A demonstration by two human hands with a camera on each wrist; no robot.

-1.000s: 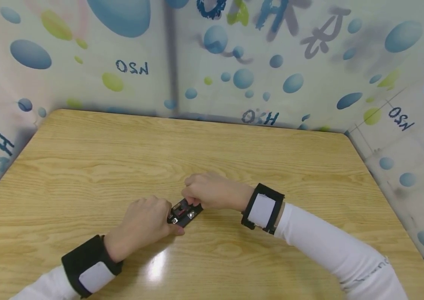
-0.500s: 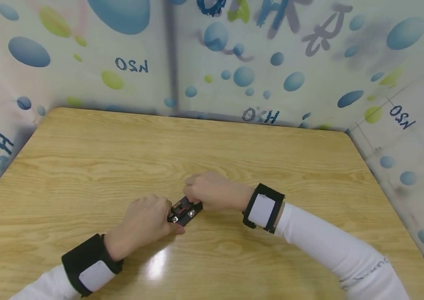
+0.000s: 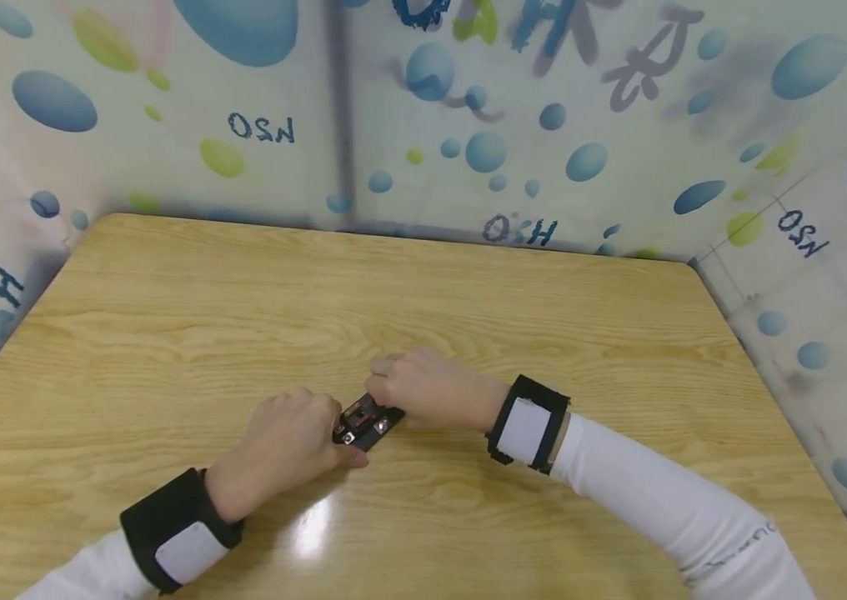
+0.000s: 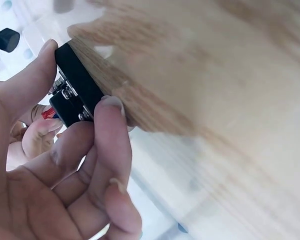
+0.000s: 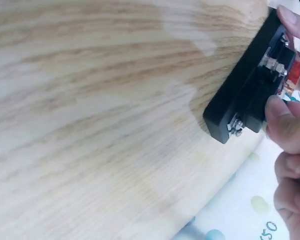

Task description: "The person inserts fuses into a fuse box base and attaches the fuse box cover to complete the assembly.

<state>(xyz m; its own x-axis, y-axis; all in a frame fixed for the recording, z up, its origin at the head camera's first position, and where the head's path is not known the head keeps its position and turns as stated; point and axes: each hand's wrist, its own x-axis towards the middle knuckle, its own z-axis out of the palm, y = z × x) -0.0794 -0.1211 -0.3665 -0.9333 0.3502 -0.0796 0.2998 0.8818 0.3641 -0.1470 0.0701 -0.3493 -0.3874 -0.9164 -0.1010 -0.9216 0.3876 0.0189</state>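
Observation:
A small black electrical block (image 3: 367,427) with metal screw terminals lies between both hands at the middle of the table. Thumb and fingers of my left hand (image 3: 284,437) grip its near-left end. In the left wrist view, that hand holds the flat black base (image 4: 80,72) by its edges, tilted in the picture. My right hand (image 3: 434,387) pinches at the far-right end, its curled fingers covering that part in the head view. Seen from the right wrist, the thumb (image 5: 285,122) presses by a raised black housing, and a red piece (image 5: 295,72) shows behind it.
The wood-grain table (image 3: 243,292) reaches back to a white wall (image 3: 423,125) printed with blue and green bubbles. Black bands (image 3: 528,423) with white patches wrap both wrists over white sleeves (image 3: 664,492). A bright light reflection lies in front of the hands.
The right wrist has dipped slightly toward me, while its fingers stay at the block's far end. The left hand and block hold almost the same place.

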